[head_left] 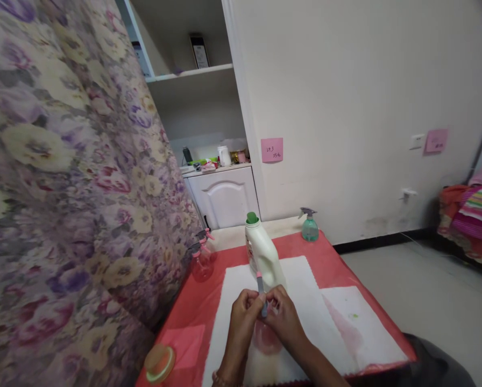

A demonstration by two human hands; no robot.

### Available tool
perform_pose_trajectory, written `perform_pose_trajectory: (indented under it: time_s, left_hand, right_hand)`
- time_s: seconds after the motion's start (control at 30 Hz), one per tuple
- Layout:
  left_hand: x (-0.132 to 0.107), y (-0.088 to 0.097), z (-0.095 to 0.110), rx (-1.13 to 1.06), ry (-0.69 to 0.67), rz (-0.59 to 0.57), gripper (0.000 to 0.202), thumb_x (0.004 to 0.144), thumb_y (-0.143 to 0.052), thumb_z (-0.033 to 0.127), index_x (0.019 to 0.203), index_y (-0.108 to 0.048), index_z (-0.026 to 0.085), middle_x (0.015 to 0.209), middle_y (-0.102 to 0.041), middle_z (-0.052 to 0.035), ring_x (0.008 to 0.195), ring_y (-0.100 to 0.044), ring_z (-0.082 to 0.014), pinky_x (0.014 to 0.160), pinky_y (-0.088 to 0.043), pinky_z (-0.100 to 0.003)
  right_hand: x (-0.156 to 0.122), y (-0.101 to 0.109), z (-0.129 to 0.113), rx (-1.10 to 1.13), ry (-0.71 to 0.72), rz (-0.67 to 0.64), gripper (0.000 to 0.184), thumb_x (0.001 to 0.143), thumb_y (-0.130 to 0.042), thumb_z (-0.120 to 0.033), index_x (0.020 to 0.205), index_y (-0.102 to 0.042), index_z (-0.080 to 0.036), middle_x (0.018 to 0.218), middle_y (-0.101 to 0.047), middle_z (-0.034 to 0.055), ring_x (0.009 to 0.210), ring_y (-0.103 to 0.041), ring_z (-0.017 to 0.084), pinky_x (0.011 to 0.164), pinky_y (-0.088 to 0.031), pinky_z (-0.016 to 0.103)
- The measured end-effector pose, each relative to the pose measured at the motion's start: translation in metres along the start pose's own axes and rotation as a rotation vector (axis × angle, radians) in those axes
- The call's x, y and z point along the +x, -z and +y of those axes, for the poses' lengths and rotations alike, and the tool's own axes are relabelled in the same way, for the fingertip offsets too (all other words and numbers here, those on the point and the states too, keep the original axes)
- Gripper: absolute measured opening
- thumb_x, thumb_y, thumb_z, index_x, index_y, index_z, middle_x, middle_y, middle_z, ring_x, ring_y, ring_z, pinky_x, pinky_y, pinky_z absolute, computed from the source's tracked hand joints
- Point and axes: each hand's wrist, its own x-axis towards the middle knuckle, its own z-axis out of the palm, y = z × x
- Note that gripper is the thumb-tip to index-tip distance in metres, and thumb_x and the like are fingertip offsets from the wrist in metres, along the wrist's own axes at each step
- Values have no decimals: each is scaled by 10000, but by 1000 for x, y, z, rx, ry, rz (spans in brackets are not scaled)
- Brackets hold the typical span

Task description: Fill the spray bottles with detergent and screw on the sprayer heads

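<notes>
Head view: one clear pink spray bottle (267, 341), seen below the hands and over the white sheet (301, 301), near the white jug (263, 250); whether it is rested there cannot be told. Its grey sprayer head (260, 285) is pinched by curled, nearly closed fingers of left hand (243, 314) and right hand (283, 314). Body judged light, smooth, easily squeezed; best gripped at the neck.

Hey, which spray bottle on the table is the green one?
The spray bottle near the far right corner of the table: its body is green, while the left pair and the front one look pink.
</notes>
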Motion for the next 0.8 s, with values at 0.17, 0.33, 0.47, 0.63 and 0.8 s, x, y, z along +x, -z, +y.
perform_pose_trajectory:
  time_s: [0.17, 0.33, 0.47, 0.63, 0.8]
  left_hand:
    - [0, 2, -1, 18, 5, 4, 334, 683, -705, 490, 706, -610, 170, 611, -605, 14, 607, -545, -162, 574, -406, -258]
    - [2, 3, 1, 25, -7, -11, 349, 674, -710, 510, 698, -617, 174, 616, -594, 24, 631, -538, -163, 611, -416, -265]
    - [5, 4, -1, 31, -1, -22, 357, 666, -717, 519, 684, -618, 177, 593, -571, 33, 601, -512, -155, 584, -398, -259]
    - [7, 6, -6, 72, -19, -28, 358, 690, -703, 526, 735, -655, 174, 664, -629, -1, 669, -561, -187, 626, -429, -276]
    - [8, 8, -10, 81, -37, -10, 348, 690, -705, 519, 717, -645, 177, 637, -599, 12, 642, -536, -177, 611, -423, -270]
  right_hand:
    - [-1, 2, 0, 25, 25, -52, 173, 703, -668, -213, 868, -618, -202, 876, -521, 10, 804, -522, 190, 728, -408, 310]
    - [2, 3, 4, 46, 39, -27, 81, 727, -656, -258, 745, -599, -204, 800, -501, -6, 795, -519, 190, 720, -404, 303]
    - [3, -5, 8, 5, -14, 80, 224, 643, -750, -261, 726, -551, -197, 784, -465, -17, 742, -476, 182, 681, -379, 302]
    - [0, 0, 1, 26, 46, -17, 178, 719, -683, -221, 896, -659, -220, 883, -563, 5, 847, -552, 192, 760, -426, 303]
    - [4, -4, -1, 7, 12, 42, 127, 679, -705, -197, 716, -584, -200, 760, -494, -22, 736, -512, 173, 674, -394, 286]
